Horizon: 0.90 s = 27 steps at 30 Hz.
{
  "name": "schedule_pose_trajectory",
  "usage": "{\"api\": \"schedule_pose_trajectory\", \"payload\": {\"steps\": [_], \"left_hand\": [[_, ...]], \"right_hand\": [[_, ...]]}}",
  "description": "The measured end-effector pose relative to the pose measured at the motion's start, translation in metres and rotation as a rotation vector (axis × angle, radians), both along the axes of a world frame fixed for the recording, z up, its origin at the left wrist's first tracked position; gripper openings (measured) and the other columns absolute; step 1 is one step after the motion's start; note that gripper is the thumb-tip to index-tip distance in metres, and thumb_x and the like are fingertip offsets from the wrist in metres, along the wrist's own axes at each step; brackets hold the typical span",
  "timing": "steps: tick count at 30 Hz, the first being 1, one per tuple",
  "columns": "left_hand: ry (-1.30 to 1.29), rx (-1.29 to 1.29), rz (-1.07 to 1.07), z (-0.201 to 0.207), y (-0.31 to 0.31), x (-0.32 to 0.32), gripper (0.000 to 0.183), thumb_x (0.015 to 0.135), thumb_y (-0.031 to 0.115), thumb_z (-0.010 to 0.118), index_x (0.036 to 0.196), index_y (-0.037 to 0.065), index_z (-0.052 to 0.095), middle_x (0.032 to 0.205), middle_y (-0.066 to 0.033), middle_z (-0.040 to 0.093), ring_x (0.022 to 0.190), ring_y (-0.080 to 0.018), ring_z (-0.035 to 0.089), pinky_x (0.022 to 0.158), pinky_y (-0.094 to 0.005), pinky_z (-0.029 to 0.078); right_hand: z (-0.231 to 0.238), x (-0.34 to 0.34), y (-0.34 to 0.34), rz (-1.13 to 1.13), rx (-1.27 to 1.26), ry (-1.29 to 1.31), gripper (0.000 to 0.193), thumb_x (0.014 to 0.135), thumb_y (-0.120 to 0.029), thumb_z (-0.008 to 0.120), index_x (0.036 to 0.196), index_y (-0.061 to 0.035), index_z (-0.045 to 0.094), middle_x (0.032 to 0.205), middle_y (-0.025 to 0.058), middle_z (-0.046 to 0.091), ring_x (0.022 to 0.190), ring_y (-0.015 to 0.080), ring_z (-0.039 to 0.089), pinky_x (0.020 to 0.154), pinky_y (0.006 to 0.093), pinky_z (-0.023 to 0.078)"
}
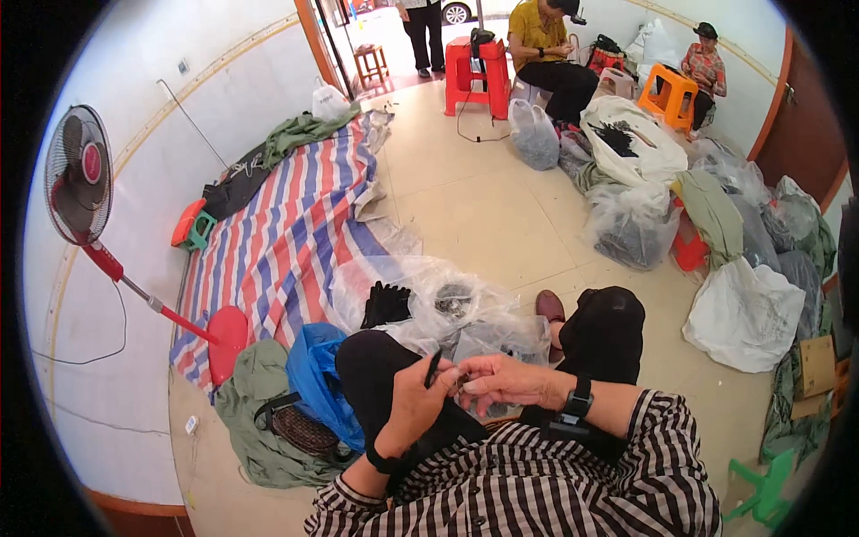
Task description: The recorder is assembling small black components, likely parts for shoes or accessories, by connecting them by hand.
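My left hand [417, 398] is closed around a slim black piece [433, 368], whose narrow end sticks up past the fingers. Its exact kind is hidden by the grip. Against it, my right hand [512, 379] pinches with thumb and fingertips; a small dark bit shows there, too small to name. Both hands meet above my lap. Just beyond my knees, a clear plastic bag [353, 278] lies spread on the floor with a bundle of black strips [386, 304] on it. Another clear bag [504, 338] sits beside it, with dark contents.
A blue bag [315, 367] leans by my left knee, near a red-based standing fan [230, 345]. Striped sheeting [277, 242] covers the left floor. Filled sacks [633, 224] crowd the right. Two people sit at the back near a red stool [477, 76]; another person stands at the doorway.
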<state>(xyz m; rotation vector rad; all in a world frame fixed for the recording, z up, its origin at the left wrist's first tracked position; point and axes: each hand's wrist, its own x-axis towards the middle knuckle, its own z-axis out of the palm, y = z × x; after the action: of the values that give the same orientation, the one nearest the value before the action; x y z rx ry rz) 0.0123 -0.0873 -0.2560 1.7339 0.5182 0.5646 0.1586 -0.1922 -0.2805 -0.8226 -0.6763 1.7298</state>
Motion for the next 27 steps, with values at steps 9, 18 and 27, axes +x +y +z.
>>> {"api": "schedule_pose_trajectory", "payload": {"steps": [9, 18, 27], "left_hand": [[-0.011, -0.427, 0.140, -0.008, -0.018, -0.019, 0.009, 0.082, 0.008, 0.060, 0.089, 0.003, 0.057, 0.064, -0.0020, 0.055, 0.047, -0.0046, 0.044, 0.040, -0.0171, 0.031], [0.021, -0.797, 0.025, -0.031, 0.015, -0.025, 0.013, 0.086, 0.007, 0.051, 0.094, -0.003, 0.053, 0.065, -0.0071, 0.052, 0.040, -0.0068, 0.036, 0.034, -0.0183, 0.026], [-0.005, -0.897, -0.037, -0.018, 0.006, -0.036, 0.016, 0.084, 0.008, 0.054, 0.093, -0.005, 0.056, 0.072, -0.0103, 0.056, 0.044, -0.0086, 0.042, 0.039, -0.0201, 0.032]], "right_hand": [[0.005, -0.035, -0.018, -0.247, -0.045, -0.152, 0.018, 0.088, -0.023, 0.054, 0.092, -0.0056, 0.055, 0.061, -0.0018, 0.048, 0.045, 0.0046, 0.039, 0.039, 0.0190, 0.027], [-0.016, 0.254, 0.022, -1.319, -0.201, -0.260, 0.030, 0.087, -0.007, 0.039, 0.115, -0.0037, 0.049, 0.057, 0.0016, 0.041, 0.043, 0.0119, 0.035, 0.038, 0.0296, 0.027], [-0.012, 0.281, 0.047, -1.292, -0.081, -0.279, 0.019, 0.083, -0.006, 0.039, 0.098, -0.0040, 0.050, 0.053, 0.0032, 0.038, 0.039, 0.0142, 0.031, 0.038, 0.0321, 0.025]]}}
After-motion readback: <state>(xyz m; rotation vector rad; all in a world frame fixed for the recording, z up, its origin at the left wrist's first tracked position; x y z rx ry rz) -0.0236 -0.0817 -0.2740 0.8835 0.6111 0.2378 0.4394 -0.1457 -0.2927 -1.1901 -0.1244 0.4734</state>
